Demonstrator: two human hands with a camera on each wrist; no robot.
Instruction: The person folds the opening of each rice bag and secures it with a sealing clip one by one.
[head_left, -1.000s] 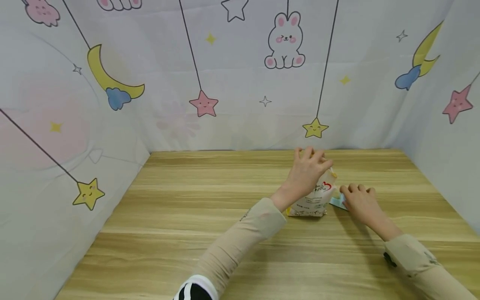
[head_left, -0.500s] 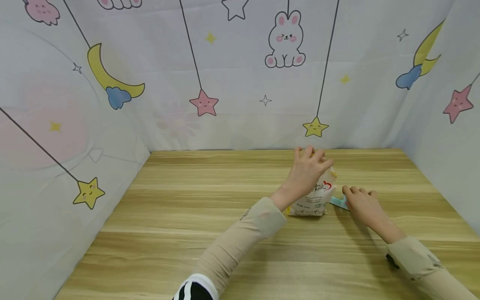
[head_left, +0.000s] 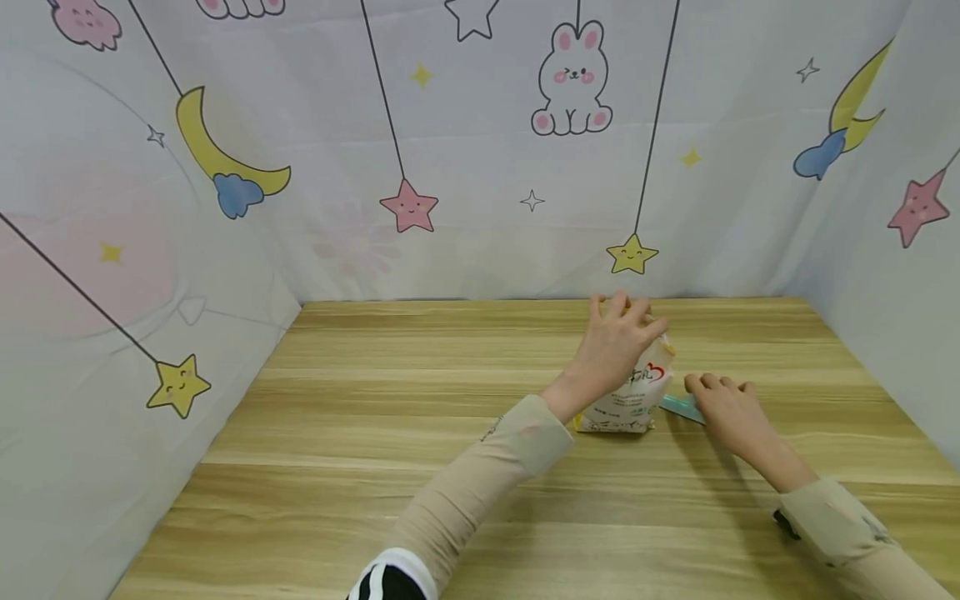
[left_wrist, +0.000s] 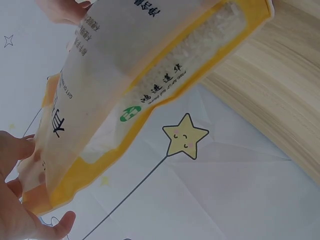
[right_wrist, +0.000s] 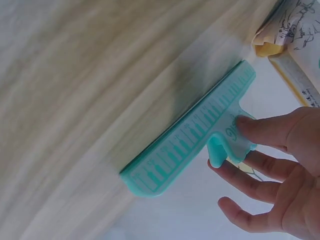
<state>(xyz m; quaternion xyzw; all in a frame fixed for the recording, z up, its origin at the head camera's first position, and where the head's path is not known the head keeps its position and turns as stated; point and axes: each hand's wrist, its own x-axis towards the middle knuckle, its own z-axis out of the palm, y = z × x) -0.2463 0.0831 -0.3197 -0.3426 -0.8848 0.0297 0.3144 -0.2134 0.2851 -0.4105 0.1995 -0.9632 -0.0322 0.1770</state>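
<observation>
A white and yellow bag of rice stands upright on the wooden table. My left hand grips it by the top edge. In the left wrist view, white grains show through a clear strip along the bag's side, and the fingers and thumb bracket its upper end. Just right of the bag, my right hand holds a teal sealing clip. The right wrist view shows the long, patterned clip bar low over the table, its handle pinched between thumb and fingers.
Behind the table hangs a pale cloth backdrop printed with stars, moons and a rabbit. More of this cloth closes in the left and right sides. The bag's lower corner appears beyond the clip in the right wrist view.
My right hand has drawn slightly right and toward me, and the clip has turned so more of its long bar shows. My left hand and the bag have stayed in place.
</observation>
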